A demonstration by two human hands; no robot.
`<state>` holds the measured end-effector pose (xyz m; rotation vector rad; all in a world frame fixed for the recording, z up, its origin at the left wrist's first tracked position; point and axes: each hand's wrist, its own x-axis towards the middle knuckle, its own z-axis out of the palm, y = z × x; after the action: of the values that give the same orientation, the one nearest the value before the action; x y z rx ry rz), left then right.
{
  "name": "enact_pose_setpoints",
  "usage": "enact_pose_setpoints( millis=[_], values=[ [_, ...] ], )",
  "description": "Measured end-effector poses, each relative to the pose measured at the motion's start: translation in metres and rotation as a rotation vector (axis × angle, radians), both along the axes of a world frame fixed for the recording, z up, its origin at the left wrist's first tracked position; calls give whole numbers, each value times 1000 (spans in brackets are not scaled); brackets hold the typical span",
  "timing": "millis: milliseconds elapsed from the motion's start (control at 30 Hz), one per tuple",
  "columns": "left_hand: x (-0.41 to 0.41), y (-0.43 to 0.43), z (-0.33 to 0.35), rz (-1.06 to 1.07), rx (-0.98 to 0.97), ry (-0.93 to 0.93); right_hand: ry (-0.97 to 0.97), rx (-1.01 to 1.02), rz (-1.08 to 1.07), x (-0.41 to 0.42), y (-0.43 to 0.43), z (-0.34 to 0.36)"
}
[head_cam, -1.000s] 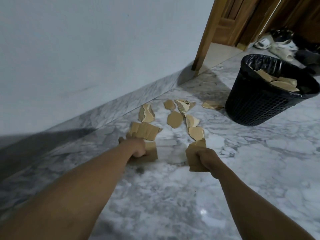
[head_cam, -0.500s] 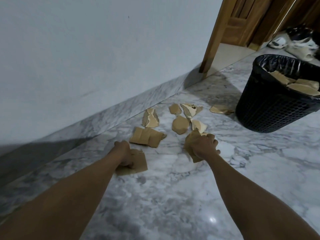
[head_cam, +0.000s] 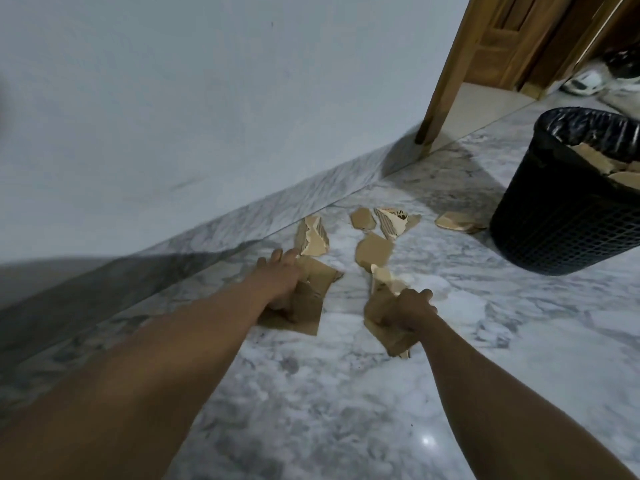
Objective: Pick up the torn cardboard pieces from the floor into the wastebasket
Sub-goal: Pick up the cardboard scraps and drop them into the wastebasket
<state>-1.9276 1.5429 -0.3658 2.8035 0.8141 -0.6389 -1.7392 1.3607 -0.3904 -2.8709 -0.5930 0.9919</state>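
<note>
Tan-brown cardboard pieces (head_cam: 374, 251) on a white floor (head_cam: 346, 393) veined in grey marble, one printed scrap (head_cam: 393, 220) flashing white with black lettering, black lattice-mesh wastebasket (head_cam: 561, 220), glossy black liner (head_cam: 588, 123), pale blue-grey wall (head_cam: 207, 98), warm brown door frame (head_cam: 446, 71).

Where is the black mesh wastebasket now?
In the head view, the black mesh wastebasket stands at the right edge on the grey marble floor, with a torn brown cardboard piece just left of it.
</note>
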Motion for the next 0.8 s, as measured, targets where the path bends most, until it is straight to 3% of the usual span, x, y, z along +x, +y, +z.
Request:
enact_pose_setpoints(
  millis=[100, 233, 433, 600, 667, 733, 800],
  values=[
    [7, 8, 2, 123, -124, 71, 66, -69, -81, -14, 1, 1],
    [12, 5, 0, 172, -42, 99, 15, -43, -113, -25, -2, 8],
    [12, -3, 0, 135, 184, -38, -153, 122, 34, -56, 1, 16],
    [12, -16, 2, -42, 346, -167, -371, 29, 345, -77, 10, 13],
    [-1, -22, 0, -64, 268, -198, -298, 96, 486, -77, 13, 15],
    [-14, -25, 2, -54, 98, -204, -110, 293, 443, -67, 23, 33],
    [-22, -28, 0, -43, 16, -248, -72, 340, 367, -45, 34, 53]
  ],
)
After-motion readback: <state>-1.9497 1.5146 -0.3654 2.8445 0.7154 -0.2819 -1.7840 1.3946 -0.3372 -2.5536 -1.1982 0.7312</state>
